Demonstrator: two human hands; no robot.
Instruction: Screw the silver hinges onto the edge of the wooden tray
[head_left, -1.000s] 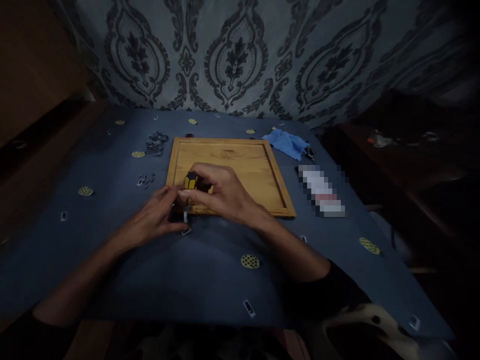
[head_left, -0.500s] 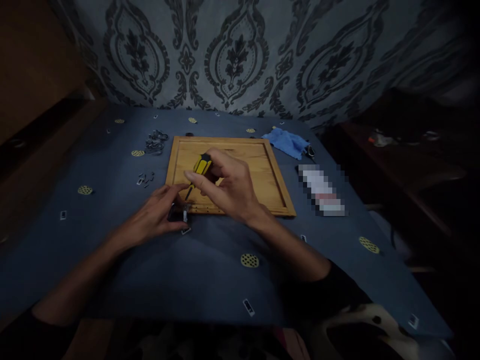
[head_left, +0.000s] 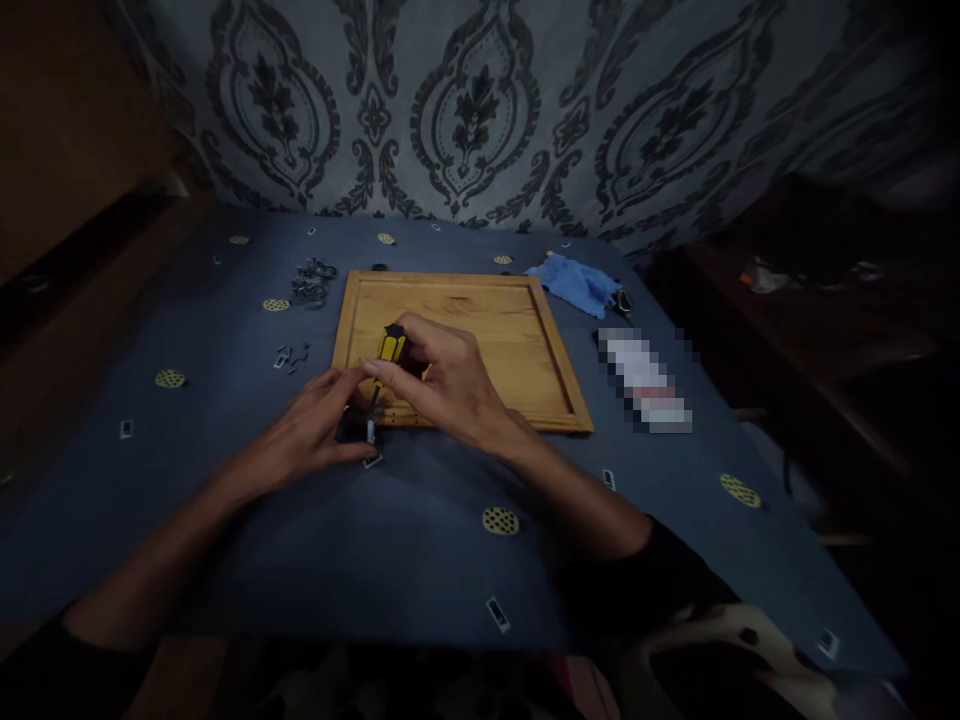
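Note:
A framed wooden panel (head_left: 487,345) lies flat on the table, with small dark holes along its near edge. At its near left corner sits a small metal hinge (head_left: 371,430), partly covered by fingers. My left hand (head_left: 319,425) is closed around this hinge, index finger on the far side and thumb on the near side. My right hand (head_left: 450,380) grips the yellow and black handle of a screwdriver (head_left: 390,345). The screwdriver stands almost upright, its shaft reaching down to the hinge; the exact contact of its tip is too small to make out.
Several small screws (head_left: 292,357) lie left of the panel, and a heap of metal hardware (head_left: 313,283) sits behind them. A blue cloth (head_left: 576,285) rests at the back right, near a blurred-out flat item (head_left: 645,380). Patterned blue cloth covers the table (head_left: 420,560).
My right hand has moved slightly left and down, and the screwdriver now stands more upright. My left hand has stayed at the hinge.

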